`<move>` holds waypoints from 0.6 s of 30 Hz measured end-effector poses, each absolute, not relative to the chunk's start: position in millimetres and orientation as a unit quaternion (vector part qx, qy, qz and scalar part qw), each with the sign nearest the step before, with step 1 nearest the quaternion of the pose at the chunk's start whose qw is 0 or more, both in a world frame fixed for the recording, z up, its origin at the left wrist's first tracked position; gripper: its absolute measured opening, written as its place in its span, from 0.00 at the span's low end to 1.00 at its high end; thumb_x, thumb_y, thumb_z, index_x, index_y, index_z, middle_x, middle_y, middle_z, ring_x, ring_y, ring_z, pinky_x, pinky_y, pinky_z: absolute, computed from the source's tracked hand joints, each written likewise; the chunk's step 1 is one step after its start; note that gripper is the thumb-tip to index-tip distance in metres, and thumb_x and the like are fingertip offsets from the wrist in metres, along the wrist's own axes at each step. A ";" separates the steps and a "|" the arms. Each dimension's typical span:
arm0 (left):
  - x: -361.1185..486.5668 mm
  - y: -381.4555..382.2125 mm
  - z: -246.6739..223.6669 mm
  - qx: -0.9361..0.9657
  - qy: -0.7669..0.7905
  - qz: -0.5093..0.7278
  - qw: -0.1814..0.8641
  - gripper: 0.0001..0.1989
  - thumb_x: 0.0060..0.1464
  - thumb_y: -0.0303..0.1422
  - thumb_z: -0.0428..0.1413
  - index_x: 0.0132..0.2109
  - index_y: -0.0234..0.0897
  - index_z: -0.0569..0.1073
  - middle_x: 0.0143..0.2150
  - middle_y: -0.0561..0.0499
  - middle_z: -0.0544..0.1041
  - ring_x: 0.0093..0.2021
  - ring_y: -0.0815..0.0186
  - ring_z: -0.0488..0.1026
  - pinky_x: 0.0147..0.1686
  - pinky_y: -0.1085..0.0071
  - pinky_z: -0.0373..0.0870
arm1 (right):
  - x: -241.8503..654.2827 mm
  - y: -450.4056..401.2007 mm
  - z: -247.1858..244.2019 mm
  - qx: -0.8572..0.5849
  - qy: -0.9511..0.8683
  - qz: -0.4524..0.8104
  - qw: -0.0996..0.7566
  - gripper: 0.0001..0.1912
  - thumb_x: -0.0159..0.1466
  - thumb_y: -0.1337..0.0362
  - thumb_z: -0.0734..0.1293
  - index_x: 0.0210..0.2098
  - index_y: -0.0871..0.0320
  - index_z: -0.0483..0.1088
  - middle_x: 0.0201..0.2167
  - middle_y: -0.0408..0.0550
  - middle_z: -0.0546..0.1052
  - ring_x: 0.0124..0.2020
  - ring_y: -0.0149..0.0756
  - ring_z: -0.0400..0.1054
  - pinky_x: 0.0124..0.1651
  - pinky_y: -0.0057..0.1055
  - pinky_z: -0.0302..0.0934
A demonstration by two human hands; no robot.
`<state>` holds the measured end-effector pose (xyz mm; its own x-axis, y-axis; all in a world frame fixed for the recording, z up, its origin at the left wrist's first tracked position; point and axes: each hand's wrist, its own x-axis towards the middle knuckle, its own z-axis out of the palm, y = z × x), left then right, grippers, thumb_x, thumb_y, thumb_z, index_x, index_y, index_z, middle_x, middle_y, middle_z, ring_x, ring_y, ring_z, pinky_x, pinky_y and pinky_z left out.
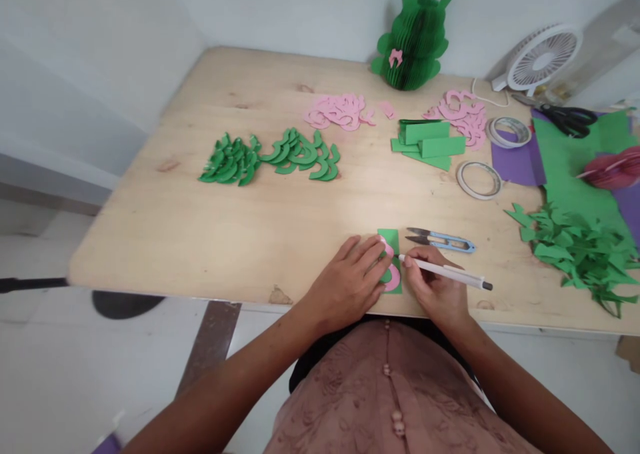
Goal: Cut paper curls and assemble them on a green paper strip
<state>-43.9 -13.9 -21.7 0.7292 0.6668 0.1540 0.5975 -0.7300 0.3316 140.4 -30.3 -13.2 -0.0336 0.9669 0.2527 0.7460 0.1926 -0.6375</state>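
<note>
My left hand (350, 277) lies flat, fingers out, over a pink paper cutout (393, 278) on a green paper strip (389, 234) near the table's front edge. Part of the cutout is hidden under the fingers. In my right hand (440, 294) is a white pen (447, 271), its tip touching or just above the green strip beside the cutout's edge. Just beyond the right hand lie blue thread snips (445, 241), blades pointing left.
Green curved cutouts (300, 153) and pink cutouts (340, 111) lie in piles farther back. Folded green strips (430, 139), tape rolls (479, 179) and green scraps (580, 247) are to the right. A green honeycomb paper figure (417, 41), black scissors (570, 117) and a white fan (545, 57) stand or lie behind.
</note>
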 end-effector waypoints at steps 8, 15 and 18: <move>-44.1 -14.6 -22.6 0.921 0.344 0.134 0.127 0.22 0.62 0.35 0.44 0.60 0.30 0.61 0.61 0.39 0.63 0.65 0.55 0.52 0.63 0.55 0.47 | 138.6 -30.2 -9.8 -0.614 -0.701 0.161 0.325 0.05 0.62 0.65 0.62 0.30 0.57 0.68 0.22 0.42 0.72 0.20 0.29 0.63 0.24 0.26 0.58; -43.7 -15.3 -24.4 0.922 0.346 0.127 0.120 0.22 0.62 0.35 0.43 0.60 0.30 0.61 0.62 0.40 0.62 0.66 0.56 0.51 0.64 0.55 0.46 | 137.9 -30.9 -9.4 -0.608 -0.703 0.165 0.331 0.05 0.62 0.66 0.62 0.30 0.57 0.68 0.24 0.42 0.73 0.22 0.30 0.65 0.27 0.26 0.59; -44.0 -15.1 -23.9 0.922 0.344 0.130 0.116 0.22 0.62 0.34 0.43 0.60 0.30 0.61 0.62 0.40 0.63 0.66 0.56 0.52 0.64 0.56 0.47 | 137.9 -31.9 -10.0 -0.605 -0.701 0.171 0.337 0.04 0.61 0.66 0.62 0.31 0.57 0.68 0.25 0.43 0.73 0.23 0.30 0.66 0.28 0.26 0.59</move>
<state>-44.0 -15.1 -23.9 0.7289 0.6655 0.1608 0.6049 -0.7360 0.3041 137.9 -31.9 -10.0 -0.0426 0.9633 0.2652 0.7329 0.2105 -0.6470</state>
